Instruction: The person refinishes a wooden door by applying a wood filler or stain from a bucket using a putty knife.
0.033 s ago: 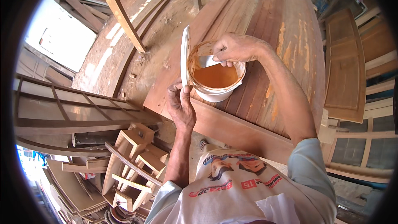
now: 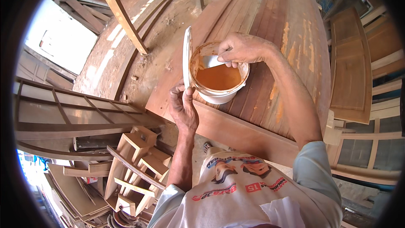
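A white plastic tub (image 2: 217, 98) rests on a reddish-brown plank surface (image 2: 257, 88). Orange-brown paste (image 2: 217, 78) lies inside it, and smears coat its inner wall. My right hand (image 2: 242, 50) reaches over the tub's rim, its fingers closed on a metal scraper; the pale blade (image 2: 211, 61) points into the tub above the paste, and its grip is hidden by my fingers. With my left hand (image 2: 184, 107) I pinch the lower edge of a round white lid (image 2: 187, 59), which stands upright, edge-on to me, against the tub's left side.
Orange patches (image 2: 291, 55) streak the planks at right. A long board (image 2: 240, 133) borders their near side. Lower left are stacked wooden frames (image 2: 137, 156) and a gridded panel (image 2: 76, 105). A slanted post (image 2: 120, 14) rises at upper left; wooden doors (image 2: 350, 67) lean at right.
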{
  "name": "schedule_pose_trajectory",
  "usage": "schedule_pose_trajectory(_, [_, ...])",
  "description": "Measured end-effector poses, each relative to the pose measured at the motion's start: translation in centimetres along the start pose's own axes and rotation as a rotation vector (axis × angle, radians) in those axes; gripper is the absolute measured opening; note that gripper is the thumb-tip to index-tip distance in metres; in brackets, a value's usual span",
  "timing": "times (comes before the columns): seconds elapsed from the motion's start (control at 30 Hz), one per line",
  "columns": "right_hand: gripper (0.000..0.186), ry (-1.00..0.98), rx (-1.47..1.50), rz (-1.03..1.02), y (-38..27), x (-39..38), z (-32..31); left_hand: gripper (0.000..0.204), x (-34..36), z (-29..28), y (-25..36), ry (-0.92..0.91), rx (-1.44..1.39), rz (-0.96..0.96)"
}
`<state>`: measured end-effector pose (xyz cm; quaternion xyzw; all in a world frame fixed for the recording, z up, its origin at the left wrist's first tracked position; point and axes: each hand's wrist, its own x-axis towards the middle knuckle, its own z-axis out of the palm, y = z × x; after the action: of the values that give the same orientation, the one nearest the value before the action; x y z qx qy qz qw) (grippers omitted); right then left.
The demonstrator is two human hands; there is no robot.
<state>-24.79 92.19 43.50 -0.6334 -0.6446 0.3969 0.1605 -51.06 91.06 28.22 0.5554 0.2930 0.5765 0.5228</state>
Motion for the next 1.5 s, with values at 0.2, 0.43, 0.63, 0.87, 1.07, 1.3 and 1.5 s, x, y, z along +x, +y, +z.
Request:
schedule_pose_trajectory(0.2, [0.028, 0.247, 0.412, -0.043, 6.8, -6.4, 1.6, 0.014, 0.8, -0.1, 0.2, -0.131, 0.224, 0.101])
schedule_pose_trajectory(0.43, [0.026, 0.431, 0.544, 0.155, 13.6, -19.1, 4.9, 0.030, 0.5, 2.5, 2.7, -0.389, 0.668, 0.302])
schedule_pose_trajectory(0.63, [0.022, 0.593, 0.672, 0.398, 18.1, -24.5, 10.8, 0.036, 0.9, 3.0, 1.6, -0.399, 0.719, 0.367])
schedule_pose_trajectory(0.87, [0.023, 0.651, 0.700, 0.463, 19.4, -24.8, 13.1, 0.033, 1.2, 3.7, 2.9, -0.499, 0.753, 0.400])
schedule_pose_trajectory(1.07, [0.028, 0.734, 0.714, 0.494, 21.9, -22.1, 14.7, 0.025, 1.8, 3.7, 1.5, -0.499, 0.683, 0.457])
schedule_pose_trajectory(1.3, [0.037, 0.728, 0.141, 0.704, 22.0, -19.6, 16.4, 0.043, 1.1, 3.8, 1.4, -0.319, 0.667, 0.452])
schedule_pose_trajectory(1.5, [0.042, 0.364, -0.359, 0.710, 19.6, -19.3, 19.2, 0.072, 1.9, 3.8, 0.7, -0.198, 0.515, 0.218])
